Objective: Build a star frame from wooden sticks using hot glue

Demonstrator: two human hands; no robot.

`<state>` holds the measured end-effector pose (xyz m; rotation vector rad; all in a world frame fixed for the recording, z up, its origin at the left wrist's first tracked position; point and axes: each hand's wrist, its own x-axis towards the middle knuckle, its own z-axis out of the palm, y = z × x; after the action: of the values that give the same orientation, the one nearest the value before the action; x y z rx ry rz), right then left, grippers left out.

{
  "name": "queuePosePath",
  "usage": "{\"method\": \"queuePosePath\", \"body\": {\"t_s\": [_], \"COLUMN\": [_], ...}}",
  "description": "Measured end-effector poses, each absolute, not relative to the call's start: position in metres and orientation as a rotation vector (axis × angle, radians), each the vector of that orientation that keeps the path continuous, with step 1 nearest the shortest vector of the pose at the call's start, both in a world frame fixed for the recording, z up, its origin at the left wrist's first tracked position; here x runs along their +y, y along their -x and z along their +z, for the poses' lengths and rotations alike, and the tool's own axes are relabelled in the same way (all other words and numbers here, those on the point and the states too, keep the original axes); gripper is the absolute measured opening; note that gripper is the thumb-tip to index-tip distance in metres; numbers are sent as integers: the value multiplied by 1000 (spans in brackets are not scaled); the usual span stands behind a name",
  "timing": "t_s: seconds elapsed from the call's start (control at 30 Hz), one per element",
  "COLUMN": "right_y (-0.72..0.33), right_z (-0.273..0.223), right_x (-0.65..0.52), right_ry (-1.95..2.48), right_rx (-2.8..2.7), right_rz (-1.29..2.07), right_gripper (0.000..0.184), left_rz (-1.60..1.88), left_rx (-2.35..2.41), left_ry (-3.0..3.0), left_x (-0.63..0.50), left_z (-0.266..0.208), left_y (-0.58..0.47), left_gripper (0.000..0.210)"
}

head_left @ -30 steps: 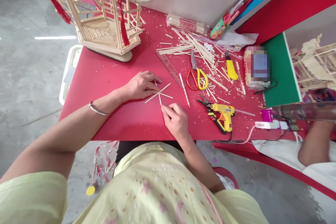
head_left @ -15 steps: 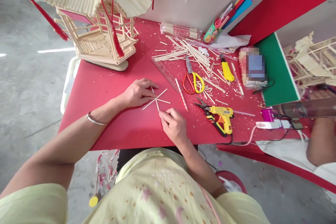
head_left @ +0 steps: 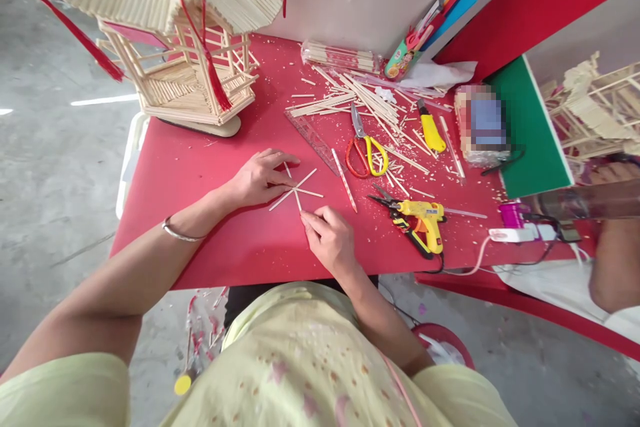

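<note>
The right hand (head_left: 329, 235) closes thumb and forefinger in a pinch on the near arm of a star of thin sticks (head_left: 296, 191), which is on the red bench (head_left: 240, 247) between the two hands. The left hand (head_left: 261, 177) arches over the star's far left side, fingers bent and somewhat parted, thumb tip close by the crossing; whether it grips a stick or merely steadies it, I cannot tell.

The bench's near edge runs under the right wrist, and the left forearm crosses the left edge. Plain red surface stretches from the left hand back to the model pavilion (head_left: 183, 83). Room is tighter on the right: a striped stick (head_left: 345, 180) lies near the star, with scissors (head_left: 361, 135) and a glue gun (head_left: 425, 213) beyond it. A ruler (head_left: 313, 140) slants behind.
</note>
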<state>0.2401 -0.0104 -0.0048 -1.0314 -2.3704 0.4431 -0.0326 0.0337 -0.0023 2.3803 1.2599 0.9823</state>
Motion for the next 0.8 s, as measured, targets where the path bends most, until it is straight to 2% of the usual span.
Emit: {"method": "queuePosePath", "body": {"t_s": [0.43, 0.8], "right_y": [-239, -239], "right_z": [-2, -1], "right_x": [-10, -11], "right_ry": [1056, 1052], "right_rx": [-2369, -2372], "right_rz": [448, 433], "right_gripper": [26, 25], "left_rz": [915, 922], "left_rx": [1301, 1310], "left_ry": [-2367, -2378], "left_x": [33, 32], "left_z": [-6, -7], "left_y": [34, 33], "left_gripper": [32, 30]}}
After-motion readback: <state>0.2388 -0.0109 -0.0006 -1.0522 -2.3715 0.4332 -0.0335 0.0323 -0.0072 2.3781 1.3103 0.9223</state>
